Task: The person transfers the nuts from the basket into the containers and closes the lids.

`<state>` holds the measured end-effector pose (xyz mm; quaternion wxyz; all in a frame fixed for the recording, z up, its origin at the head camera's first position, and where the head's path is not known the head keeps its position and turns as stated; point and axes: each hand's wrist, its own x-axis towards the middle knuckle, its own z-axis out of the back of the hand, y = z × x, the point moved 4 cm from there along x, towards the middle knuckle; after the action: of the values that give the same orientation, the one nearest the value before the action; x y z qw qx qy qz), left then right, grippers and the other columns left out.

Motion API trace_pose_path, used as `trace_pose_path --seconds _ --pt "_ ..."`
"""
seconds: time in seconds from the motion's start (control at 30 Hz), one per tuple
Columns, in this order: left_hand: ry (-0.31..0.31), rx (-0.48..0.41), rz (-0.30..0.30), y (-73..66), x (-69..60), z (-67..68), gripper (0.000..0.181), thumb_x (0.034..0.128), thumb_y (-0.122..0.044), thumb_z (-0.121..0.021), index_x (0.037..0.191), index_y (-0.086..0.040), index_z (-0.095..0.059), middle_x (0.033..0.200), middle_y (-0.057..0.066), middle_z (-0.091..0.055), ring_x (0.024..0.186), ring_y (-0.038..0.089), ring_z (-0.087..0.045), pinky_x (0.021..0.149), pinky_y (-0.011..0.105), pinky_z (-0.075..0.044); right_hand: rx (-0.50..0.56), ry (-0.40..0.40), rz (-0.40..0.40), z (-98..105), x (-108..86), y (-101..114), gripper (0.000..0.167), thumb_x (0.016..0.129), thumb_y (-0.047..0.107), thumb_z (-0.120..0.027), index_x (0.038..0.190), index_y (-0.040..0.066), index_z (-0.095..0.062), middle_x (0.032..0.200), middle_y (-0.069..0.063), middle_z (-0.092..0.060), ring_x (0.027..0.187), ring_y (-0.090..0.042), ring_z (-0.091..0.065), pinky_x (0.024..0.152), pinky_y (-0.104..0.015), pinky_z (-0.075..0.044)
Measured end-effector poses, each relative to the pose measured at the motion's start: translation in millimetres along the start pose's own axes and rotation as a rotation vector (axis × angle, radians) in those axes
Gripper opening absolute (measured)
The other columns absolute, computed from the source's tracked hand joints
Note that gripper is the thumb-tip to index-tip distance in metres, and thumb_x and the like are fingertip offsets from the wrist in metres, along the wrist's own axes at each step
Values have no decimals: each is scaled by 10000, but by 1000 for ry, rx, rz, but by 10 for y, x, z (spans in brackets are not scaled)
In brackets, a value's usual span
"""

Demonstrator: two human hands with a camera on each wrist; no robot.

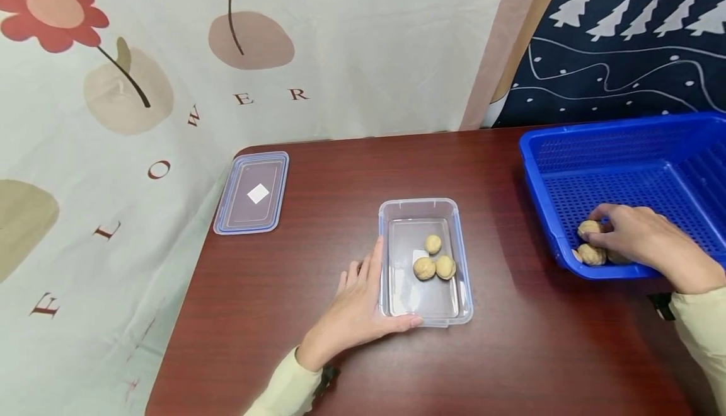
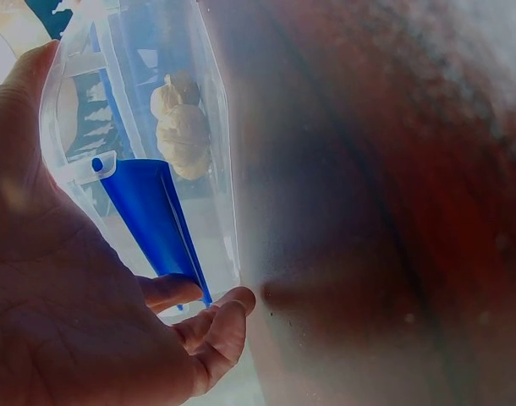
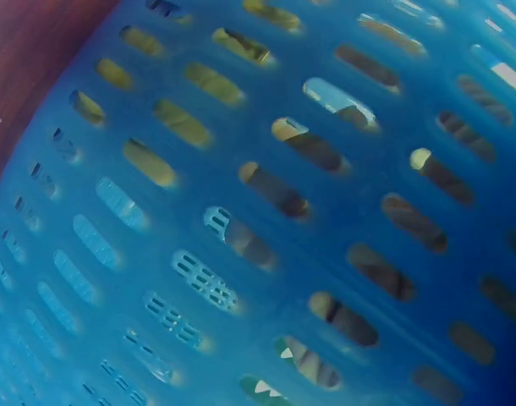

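Reddish-brown tabletop (image 1: 323, 189) spreads below me, backed by a pale flower-print cloth (image 1: 368, 75) and a dark panel (image 1: 618, 82) of white trees. I see one walnut (image 1: 587, 228) pinched between the thumb and fingers of the right hand (image 1: 646, 233), in the near left corner of the blue basket (image 1: 537, 195). More walnuts (image 1: 592, 255) lie just beside it. My right wrist view mostly shows the basket's slotted wall, so I cannot check the grip there. Well apart to the left stands a clear container (image 1: 405, 290) with three walnuts (image 1: 445, 267) on its floor. The left hand (image 1: 354, 306) is spread wide against it, index finger along its left wall, thumb along the near rim. Farther left, a blue-edged lid (image 1: 244, 211) lies flat.
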<state>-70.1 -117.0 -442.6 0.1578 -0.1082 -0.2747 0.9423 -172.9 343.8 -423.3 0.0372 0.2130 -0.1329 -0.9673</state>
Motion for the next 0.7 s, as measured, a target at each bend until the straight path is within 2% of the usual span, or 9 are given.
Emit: trace_pose_path --seconds 0.1,0.27,0.43,0.57,0.7 --pt "-10 -10 -2 -15 9 -14 1480 755 -786 -848 1768 -176 43 1699 139 -404 1342 337 -417 1086 511 -343 -20 -8 -7 42 5 -4 524 1007 271 -747 1242 -178 -610 1036 -381 -640 957 -574 -600 814 -717 -468" --pt "-26 -18 -5 -24 6 -45 1472 752 -791 -847 1770 -200 38 1697 112 -409 1320 322 -427 1067 507 -344 -31 -72 -49 82 -59 -15 552 987 283 -760 1236 -188 -614 1138 -471 -595 957 -619 -585 814 -742 -450" --pt "-21 -25 -9 -40 9 -67 1475 754 -804 -836 1769 -190 40 1706 112 -395 1318 329 -427 1078 515 -336 9 -243 -36 158 -161 6 491 981 268 -775 1173 -165 -647 984 -394 -651 819 -540 -607 713 -678 -457" --pt "-23 -14 -11 -32 11 -48 1478 756 -808 -833 1768 -175 37 1700 118 -404 1341 334 -418 1089 517 -329 56 -395 15 170 -207 102 470 953 259 -812 1154 -143 -674 894 -303 -692 708 -424 -615 615 -564 -458" --pt "-29 -4 -16 -21 -5 -19 1473 758 -796 -839 1768 -154 21 1664 145 -441 1337 348 -427 1089 528 -338 102 -501 63 135 -254 223 490 921 249 -821 1178 -141 -673 845 -251 -708 604 -320 -565 530 -442 -401"
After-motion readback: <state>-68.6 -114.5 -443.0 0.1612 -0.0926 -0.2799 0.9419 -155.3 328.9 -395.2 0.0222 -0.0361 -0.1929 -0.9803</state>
